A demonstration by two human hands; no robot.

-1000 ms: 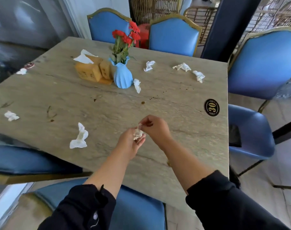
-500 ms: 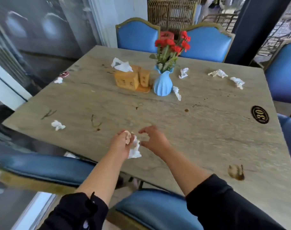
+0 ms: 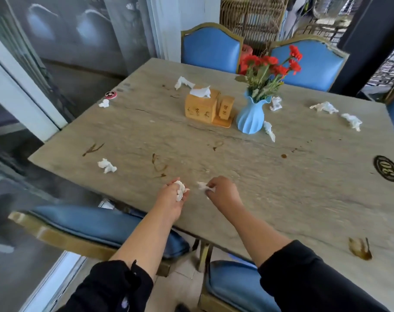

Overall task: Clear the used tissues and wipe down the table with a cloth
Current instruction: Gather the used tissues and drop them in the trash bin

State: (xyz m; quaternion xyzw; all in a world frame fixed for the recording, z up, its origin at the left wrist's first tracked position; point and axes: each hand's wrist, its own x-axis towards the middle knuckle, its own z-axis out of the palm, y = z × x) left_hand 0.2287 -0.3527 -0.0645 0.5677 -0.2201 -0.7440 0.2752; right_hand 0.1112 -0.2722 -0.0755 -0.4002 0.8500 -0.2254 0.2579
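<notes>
Tissue [image 3: 180, 190] sits bunched in the left grip [image 3: 174, 197]; right grip [image 3: 220, 192] pinches another [image 3: 204, 186]. Loose wads may drop off the table [image 3: 281, 188] edge.

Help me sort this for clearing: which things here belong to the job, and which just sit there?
Job:
left hand gripping a tissue wad
right hand pinching a tissue
loose tissue
stains

Just there:
vase
wooden tissue box
number plate
</notes>
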